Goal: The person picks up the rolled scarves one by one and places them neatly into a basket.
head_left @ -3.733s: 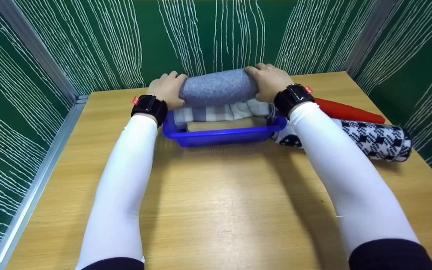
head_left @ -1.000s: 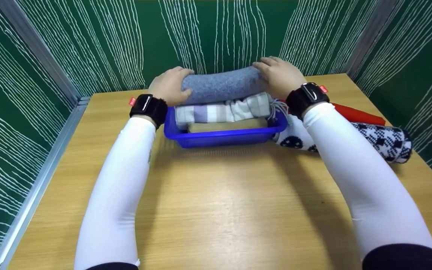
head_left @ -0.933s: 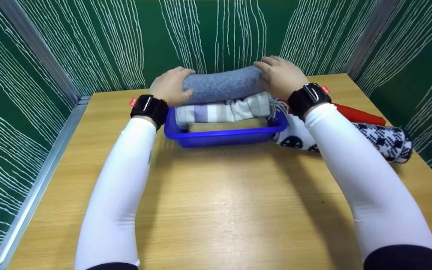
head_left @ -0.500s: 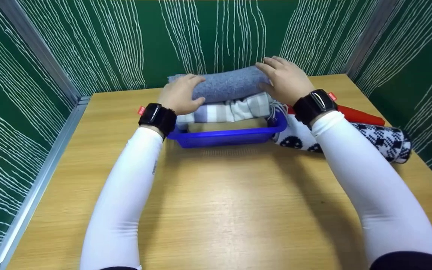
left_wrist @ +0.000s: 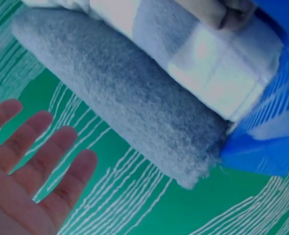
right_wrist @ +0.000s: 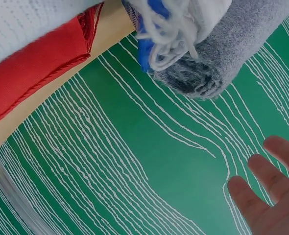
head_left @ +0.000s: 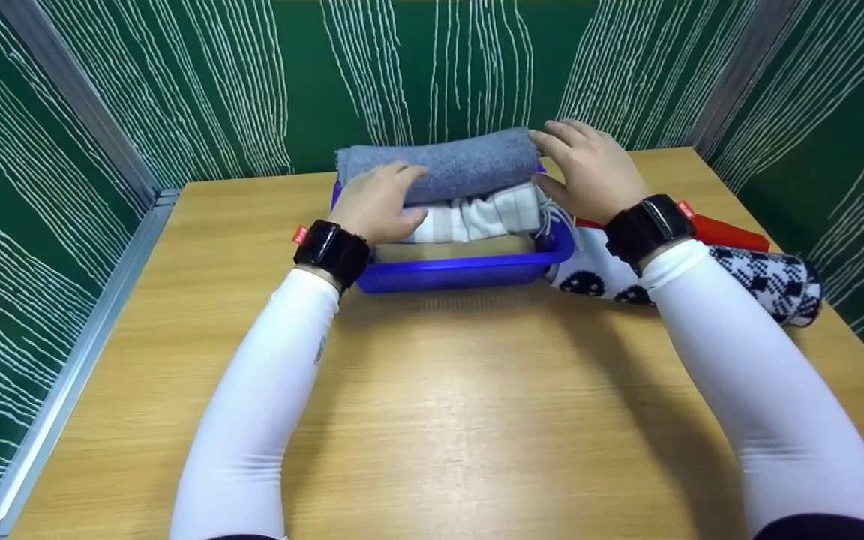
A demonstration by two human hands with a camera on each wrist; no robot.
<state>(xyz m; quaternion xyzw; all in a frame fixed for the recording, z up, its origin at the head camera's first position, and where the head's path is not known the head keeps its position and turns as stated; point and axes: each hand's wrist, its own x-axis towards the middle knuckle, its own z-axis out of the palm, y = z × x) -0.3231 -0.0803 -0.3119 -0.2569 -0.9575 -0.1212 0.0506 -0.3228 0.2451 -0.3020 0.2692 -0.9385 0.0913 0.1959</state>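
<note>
A rolled grey scarf (head_left: 462, 166) lies at the back of the blue plastic basket (head_left: 454, 276). In front of it are a checked, fringed scarf (head_left: 503, 212) and a tan roll (head_left: 462, 249). My left hand (head_left: 379, 204) hovers over the basket's left part, fingers spread, partly covering the checked scarf. My right hand (head_left: 589, 174) is at the grey roll's right end, fingers loosely extended. Both wrist views show the fingers apart from the grey scarf (left_wrist: 120, 93), holding nothing.
Right of the basket, a black-and-white patterned roll (head_left: 766, 281) and a red cloth (head_left: 724, 231) lie on the wooden table (head_left: 447, 420), partly behind my right arm. Green panels with white lines (head_left: 469, 67) stand around the table's back and sides.
Both hands have let go of the grey scarf, which now rests in the basket. The left hand has drawn back toward me and rightward; the right hand has moved off to the right.
</note>
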